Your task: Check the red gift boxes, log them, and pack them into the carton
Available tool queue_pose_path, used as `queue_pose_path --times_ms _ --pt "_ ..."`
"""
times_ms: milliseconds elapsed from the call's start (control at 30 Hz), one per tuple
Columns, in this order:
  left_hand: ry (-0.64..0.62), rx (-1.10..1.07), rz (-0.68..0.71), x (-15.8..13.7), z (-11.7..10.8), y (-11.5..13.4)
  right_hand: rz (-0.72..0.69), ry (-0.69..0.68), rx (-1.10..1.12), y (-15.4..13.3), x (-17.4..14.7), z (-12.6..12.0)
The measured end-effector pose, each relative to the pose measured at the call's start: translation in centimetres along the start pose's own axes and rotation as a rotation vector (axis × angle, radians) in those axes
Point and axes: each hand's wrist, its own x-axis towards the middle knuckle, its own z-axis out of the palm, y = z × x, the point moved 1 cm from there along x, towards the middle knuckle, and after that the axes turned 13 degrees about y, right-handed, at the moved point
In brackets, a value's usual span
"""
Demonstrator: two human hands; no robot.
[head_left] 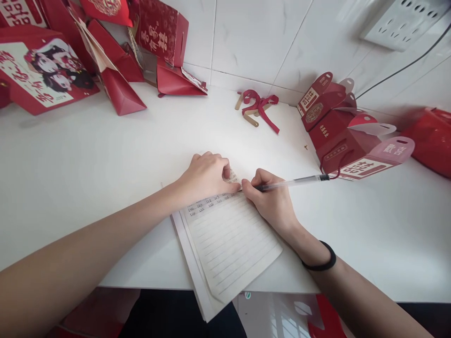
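A pen (296,182) is grasped between the thumb and fingers of the right hand (269,197), its tip brought down near the top of a notebook page, its clear barrel slanted back toward the right, as a writing grip would require. The left hand (207,173) is laid across the upper part of the notebook (236,253), presumably so that the paper is steadied; whether an edge is pinched cannot be told, since the fingertips are hidden. The notebook is set at a slant on the white table (105,159), its lower corner hanging past the near edge, an angle probably suited to the writing arm. A black band (327,258) is worn on the right wrist. Farther off, a dark red ribbon (261,105) is left loose near the wall, between red boxes on the left (164,35) and a row of red boxes on the right (352,145), seemingly pushed back so that the middle is left for writing. Rows of small handwritten figures, too small to be read surely, are seen on the ruled page; the double-happiness sign 囍 is printed on boxes at both sides, and no brand can be made out.
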Motion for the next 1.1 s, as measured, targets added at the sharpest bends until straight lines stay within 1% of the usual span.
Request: queue_pose_path --times_ms 200,333,500,700,867,1100 --pt "-0.011 -0.005 -0.019 -0.12 -0.19 0.28 -0.01 0.007 -0.023 -0.09 -0.01 0.09" --pt "-0.019 -0.012 -0.021 -0.09 -0.32 0.35 -0.05 0.028 -0.034 -0.03 -0.03 0.06" --pt "-0.001 -0.037 -0.02 -0.13 -0.15 0.25 -0.004 0.015 -0.037 -0.03 0.01 -0.04" --pt "0.004 -0.045 -0.013 -0.18 -0.04 0.1 0.036 0.094 -0.001 -0.17 0.06 -0.11" --pt "-0.002 -0.054 -0.016 -0.19 -0.13 0.2 -0.012 0.054 -0.041 -0.1 0.1 -0.04" --pt "-0.011 -0.053 -0.02 -0.23 -0.26 0.32 -0.004 0.041 -0.042 -0.05 0.03 -0.13"
